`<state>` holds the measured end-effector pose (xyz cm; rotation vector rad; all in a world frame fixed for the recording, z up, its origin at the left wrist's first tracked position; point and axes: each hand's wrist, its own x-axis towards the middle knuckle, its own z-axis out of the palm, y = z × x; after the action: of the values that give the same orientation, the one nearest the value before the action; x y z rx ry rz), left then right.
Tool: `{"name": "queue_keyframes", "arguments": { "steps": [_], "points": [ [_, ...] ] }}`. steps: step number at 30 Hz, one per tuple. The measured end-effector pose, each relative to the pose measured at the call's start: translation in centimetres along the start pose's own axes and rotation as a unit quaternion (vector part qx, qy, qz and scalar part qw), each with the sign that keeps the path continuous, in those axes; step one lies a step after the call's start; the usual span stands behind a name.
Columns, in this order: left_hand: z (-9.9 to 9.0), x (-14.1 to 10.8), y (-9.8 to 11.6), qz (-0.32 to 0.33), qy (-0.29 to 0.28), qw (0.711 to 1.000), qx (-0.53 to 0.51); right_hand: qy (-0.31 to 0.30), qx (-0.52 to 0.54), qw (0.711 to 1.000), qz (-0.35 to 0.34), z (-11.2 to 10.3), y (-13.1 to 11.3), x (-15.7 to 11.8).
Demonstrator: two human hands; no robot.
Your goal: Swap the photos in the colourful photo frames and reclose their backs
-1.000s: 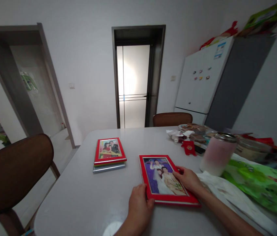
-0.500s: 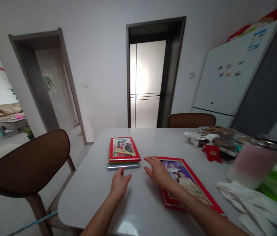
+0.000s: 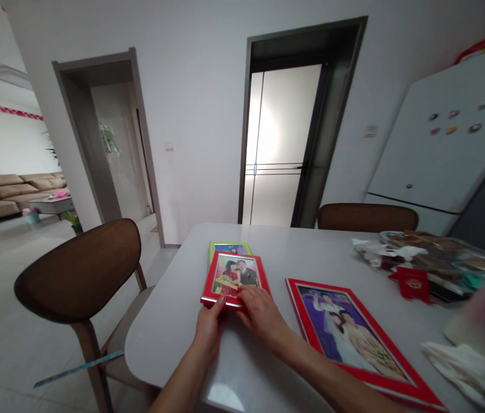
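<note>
Both hands are on a small red picture frame (image 3: 263,274) with a photo of a couple. My left hand (image 3: 210,327) grips its near left edge, thumb on top and the other fingers under it, mostly hidden. My right hand (image 3: 259,312) rests fingers over the near right part, closed on the edge. Behind and partly beneath it lies a yellow-green picture frame (image 3: 211,248). A larger red picture frame (image 3: 306,321) with a wedding photo lies flat to the right, under my right forearm.
The white table (image 3: 173,321) has rounded corners. On its right are a red paper packet (image 3: 413,285), plastic-wrapped items, a pink-white canister (image 3: 483,315) and a white cloth (image 3: 461,367). Brown chairs stand at the left (image 3: 83,269) and far side (image 3: 367,217).
My hands have moved from apart and empty onto the small red picture frame. It has slid toward me off the stack, uncovering the yellow-green frame. The view has turned left.
</note>
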<state>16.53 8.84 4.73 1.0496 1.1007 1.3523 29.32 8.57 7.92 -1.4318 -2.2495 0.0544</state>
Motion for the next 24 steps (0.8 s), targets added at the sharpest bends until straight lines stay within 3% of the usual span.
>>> {"name": "queue_keyframes", "arguments": {
  "steps": [3,5,7,9,12,15,17,19,22,24],
  "points": [
    [0.7,-2.9,1.6,0.046,0.003,0.998,-0.034,0.004,0.134,0.991,0.026,-1.1,-1.5,-3.2],
    [1.2,-5.1,2.9,0.071,0.002,0.997,-0.031,0.02,0.28,0.957,0.07,-2.1,-2.1,-4.6],
    [1.5,-7.1,4.1,0.122,-0.022,0.992,0.02,0.054,0.423,0.895,0.131,-3.4,-2.3,-5.5],
    [1.6,-8.8,4.9,0.196,-0.07,0.97,0.124,0.087,0.551,0.807,0.193,-4.6,-2.4,-6.3],
    [1.5,-10.3,4.5,0.329,-0.155,0.886,0.288,0.099,0.672,0.687,0.26,-5.9,-2.2,-7.6],
    [1.6,-11.1,2.7,0.442,-0.224,0.771,0.4,0.073,0.706,0.63,0.316,-6.4,-2.0,-9.0],
    [1.8,-11.4,1.5,0.466,-0.259,0.72,0.445,0.046,0.705,0.622,0.337,-6.1,-1.7,-9.7],
    [1.8,-11.5,0.8,0.443,-0.296,0.704,0.47,0.021,0.693,0.637,0.338,-5.5,-1.2,-10.0],
    [1.2,-11.0,0.9,0.334,-0.319,0.731,0.502,0.001,0.633,0.697,0.336,-4.3,-0.1,-10.0],
    [0.2,-10.2,1.2,0.237,-0.269,0.76,0.541,-0.008,0.56,0.761,0.328,-3.4,0.7,-9.8]
  ]
}}
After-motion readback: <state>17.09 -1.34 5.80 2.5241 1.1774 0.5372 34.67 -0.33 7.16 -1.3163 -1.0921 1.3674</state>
